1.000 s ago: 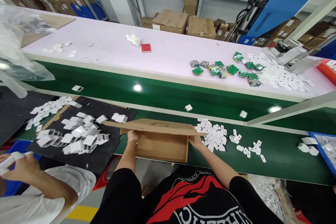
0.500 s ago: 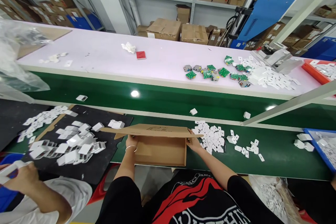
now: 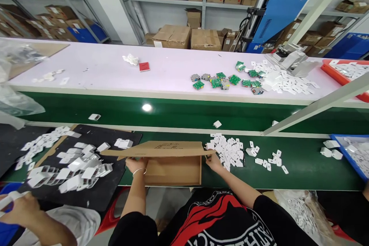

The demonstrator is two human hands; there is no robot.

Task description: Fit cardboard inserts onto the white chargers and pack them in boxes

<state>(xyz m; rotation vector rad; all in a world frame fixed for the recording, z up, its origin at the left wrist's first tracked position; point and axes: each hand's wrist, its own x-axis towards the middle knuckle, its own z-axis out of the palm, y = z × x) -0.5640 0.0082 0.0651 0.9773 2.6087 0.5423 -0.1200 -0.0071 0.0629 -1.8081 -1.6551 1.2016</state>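
Note:
A brown cardboard box with its flaps spread sits at the near edge of the green bench. My left hand, a bangle on its wrist, grips the box's left side. My right hand holds the right end of the box under its long top flap. Just right of that hand lies a heap of small white plastic parts.
A black mat at left carries white casings, with another person's hand at its near corner. Beyond the green conveyor belt, a white table holds green circuit boards and white pieces. A blue bin sits at right.
The view has shifted, so the box and both hands sit slightly lower and further left in the picture. Both hands keep their grip on the box.

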